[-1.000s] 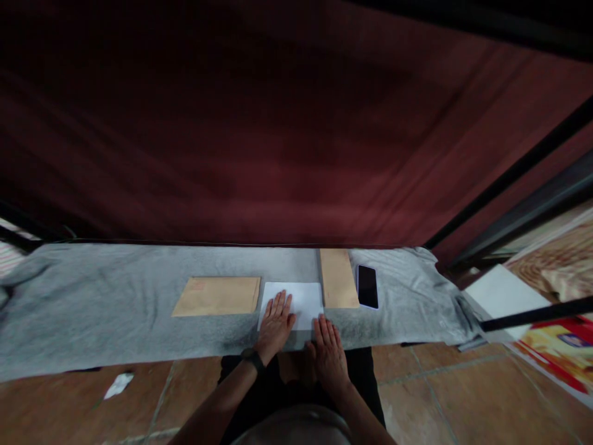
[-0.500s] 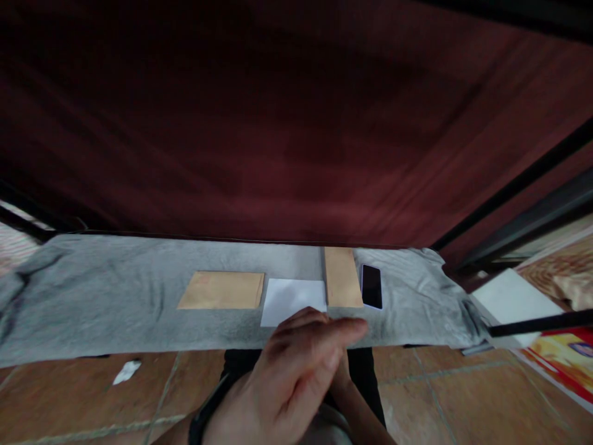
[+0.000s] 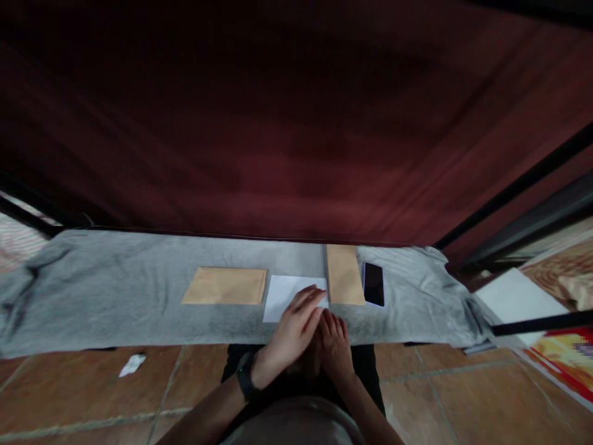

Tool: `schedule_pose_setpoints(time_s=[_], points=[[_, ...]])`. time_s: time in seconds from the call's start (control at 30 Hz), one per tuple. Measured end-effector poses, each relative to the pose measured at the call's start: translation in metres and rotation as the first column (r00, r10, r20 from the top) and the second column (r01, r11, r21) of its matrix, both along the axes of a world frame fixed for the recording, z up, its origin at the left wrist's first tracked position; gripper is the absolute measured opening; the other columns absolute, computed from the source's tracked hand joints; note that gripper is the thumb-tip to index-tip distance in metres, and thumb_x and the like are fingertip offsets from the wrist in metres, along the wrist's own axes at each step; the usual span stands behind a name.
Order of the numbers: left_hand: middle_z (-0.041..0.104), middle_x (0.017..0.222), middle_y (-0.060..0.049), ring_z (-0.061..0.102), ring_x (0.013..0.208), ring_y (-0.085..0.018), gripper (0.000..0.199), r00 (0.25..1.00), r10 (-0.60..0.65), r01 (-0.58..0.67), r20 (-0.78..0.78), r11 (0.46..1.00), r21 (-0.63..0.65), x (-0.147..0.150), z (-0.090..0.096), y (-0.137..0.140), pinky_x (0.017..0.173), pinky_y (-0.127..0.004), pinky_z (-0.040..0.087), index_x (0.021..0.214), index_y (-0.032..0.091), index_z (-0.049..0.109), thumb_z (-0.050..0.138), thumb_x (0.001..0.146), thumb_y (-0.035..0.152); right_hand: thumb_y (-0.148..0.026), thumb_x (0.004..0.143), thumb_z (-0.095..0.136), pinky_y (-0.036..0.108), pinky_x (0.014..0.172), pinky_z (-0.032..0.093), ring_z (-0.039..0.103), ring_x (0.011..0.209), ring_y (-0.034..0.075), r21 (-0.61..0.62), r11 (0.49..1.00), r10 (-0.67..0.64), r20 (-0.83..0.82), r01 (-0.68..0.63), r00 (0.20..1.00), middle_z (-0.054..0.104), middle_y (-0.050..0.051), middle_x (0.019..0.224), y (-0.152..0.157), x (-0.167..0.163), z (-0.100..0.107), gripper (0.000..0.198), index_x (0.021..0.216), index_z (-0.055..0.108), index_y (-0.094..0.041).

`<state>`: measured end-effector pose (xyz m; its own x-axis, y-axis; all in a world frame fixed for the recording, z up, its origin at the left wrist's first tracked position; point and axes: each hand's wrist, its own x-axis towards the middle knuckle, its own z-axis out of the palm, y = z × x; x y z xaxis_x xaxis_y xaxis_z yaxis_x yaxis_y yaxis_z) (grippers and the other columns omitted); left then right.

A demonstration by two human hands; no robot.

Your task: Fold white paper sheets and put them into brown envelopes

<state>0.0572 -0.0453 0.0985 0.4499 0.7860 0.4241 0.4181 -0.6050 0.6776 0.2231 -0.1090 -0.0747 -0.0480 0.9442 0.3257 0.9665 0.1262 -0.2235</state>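
Note:
My left hand (image 3: 294,327), with a dark watch (image 3: 248,376) on its wrist, reaches over the near right part of a white sheet of paper (image 3: 283,293). Its fingers are stretched out and hold nothing; I cannot tell whether they touch the sheet. Close beside it, my right hand (image 3: 335,346) is at the near edge of the grey cloth, fingers extended and nothing visible in them. Left of the sheet lies a brown envelope (image 3: 226,286). To the right, a second brown envelope (image 3: 345,275) lies lengthwise, with a phone (image 3: 373,284) alongside.
Grey cloth (image 3: 115,290) covers the long narrow surface. A dark red panel (image 3: 296,154) rises behind it. At the right are a dark bar (image 3: 537,324), a white board (image 3: 519,303) and a red-yellow package (image 3: 569,358). Crumpled white paper (image 3: 132,364) lies on the tiled floor.
My left hand, earlier large and near the camera in front of my right, has lowered toward the sheet. My right hand now shows beside it. The view has shifted slightly.

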Motion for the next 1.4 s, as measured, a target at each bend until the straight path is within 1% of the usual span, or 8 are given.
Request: schedule_pose_setpoints(time_s=[0.13, 0.2, 0.27, 0.53, 0.87, 1.0, 1.13, 1.4], points=[[0.04, 0.156, -0.016, 0.031, 0.148, -0.029, 0.052, 0.91, 0.259, -0.264, -0.322, 0.964, 0.029, -0.021, -0.13, 0.025, 0.116, -0.05, 0.037, 0.147, 0.016, 0.046, 0.042, 0.099, 0.035, -0.024, 0.1, 0.04, 0.051, 0.109, 0.041, 0.05, 0.134, 0.031, 0.002, 1.0, 0.023, -0.072, -0.023, 0.997, 0.055, 0.017, 0.144, 0.016, -0.01, 0.003, 0.044, 0.141, 0.052, -0.013], [0.039, 0.156, -0.018, 0.03, 0.148, -0.031, 0.055, 0.853, 0.292, -0.291, -0.432, 0.954, 0.072, -0.034, -0.165, 0.026, 0.116, -0.052, 0.034, 0.148, 0.014, 0.044, 0.041, 0.099, 0.037, -0.026, 0.102, 0.038, 0.048, 0.109, 0.043, 0.045, 0.139, 0.028, 0.02, 0.997, 0.077, -0.112, -0.075, 0.991, 0.05, 0.017, 0.148, 0.029, -0.021, 0.002, 0.047, 0.145, 0.047, -0.011], [0.04, 0.156, -0.018, 0.031, 0.148, -0.031, 0.055, 0.806, 0.315, -0.301, -0.502, 0.947, 0.111, -0.041, -0.178, 0.023, 0.118, -0.053, 0.03, 0.148, 0.013, 0.045, 0.04, 0.098, 0.037, -0.027, 0.102, 0.037, 0.046, 0.111, 0.042, 0.04, 0.143, 0.027, 0.025, 0.993, 0.12, -0.129, -0.118, 0.984, 0.047, 0.017, 0.152, 0.044, -0.032, 0.001, 0.05, 0.149, 0.042, -0.01], [0.043, 0.154, -0.015, 0.04, 0.143, -0.029, 0.054, 0.731, 0.362, -0.35, -0.578, 0.926, 0.138, -0.036, -0.18, 0.028, 0.116, -0.051, 0.032, 0.149, 0.012, 0.043, 0.035, 0.098, 0.028, -0.029, 0.101, 0.043, 0.049, 0.116, 0.034, 0.035, 0.145, 0.027, 0.035, 0.998, 0.053, -0.069, -0.05, 0.996, 0.04, 0.013, 0.157, 0.082, -0.042, -0.009, 0.051, 0.151, 0.04, -0.016], [0.035, 0.159, -0.015, 0.03, 0.149, -0.031, 0.057, 0.742, 0.39, -0.326, -0.544, 0.92, 0.215, -0.028, -0.183, 0.03, 0.119, -0.051, 0.025, 0.152, 0.014, 0.04, 0.038, 0.099, 0.037, -0.029, 0.101, 0.042, 0.047, 0.111, 0.037, 0.043, 0.138, 0.03, 0.012, 1.0, -0.028, -0.033, 0.028, 0.999, 0.046, 0.017, 0.152, 0.027, -0.01, -0.013, 0.053, 0.15, 0.039, -0.011], [0.033, 0.159, -0.015, 0.028, 0.149, -0.03, 0.058, 0.746, 0.394, -0.329, -0.537, 0.919, 0.218, -0.028, -0.184, 0.029, 0.119, -0.052, 0.026, 0.152, 0.015, 0.04, 0.036, 0.1, 0.039, -0.027, 0.1, 0.04, 0.046, 0.096, 0.047, 0.058, 0.116, 0.031, -0.031, 0.986, -0.166, -0.135, 0.163, 0.977, 0.059, 0.019, 0.136, 0.015, -0.001, -0.007, 0.048, 0.145, 0.043, -0.012], [0.03, 0.16, -0.016, 0.026, 0.15, -0.033, 0.06, 0.745, 0.398, -0.325, -0.535, 0.917, 0.23, -0.026, -0.183, 0.028, 0.118, -0.054, 0.026, 0.151, 0.017, 0.041, 0.041, 0.098, 0.046, -0.029, 0.095, 0.047, 0.042, 0.085, 0.051, 0.062, 0.096, 0.029, -0.085, 0.963, -0.27, -0.262, 0.257, 0.927, 0.066, 0.016, 0.106, 0.028, 0.003, 0.0, 0.044, 0.135, 0.051, -0.011], [0.032, 0.16, -0.015, 0.024, 0.15, -0.034, 0.059, 0.779, 0.363, -0.323, -0.511, 0.931, 0.168, -0.028, -0.179, 0.026, 0.119, -0.056, 0.024, 0.15, 0.019, 0.043, 0.045, 0.097, 0.045, -0.035, 0.089, 0.048, 0.033, 0.072, 0.05, 0.065, 0.077, 0.023, -0.222, 0.929, -0.369, -0.493, 0.296, 0.788, 0.065, 0.006, 0.082, 0.046, 0.007, 0.007, 0.022, 0.096, 0.065, -0.021]])
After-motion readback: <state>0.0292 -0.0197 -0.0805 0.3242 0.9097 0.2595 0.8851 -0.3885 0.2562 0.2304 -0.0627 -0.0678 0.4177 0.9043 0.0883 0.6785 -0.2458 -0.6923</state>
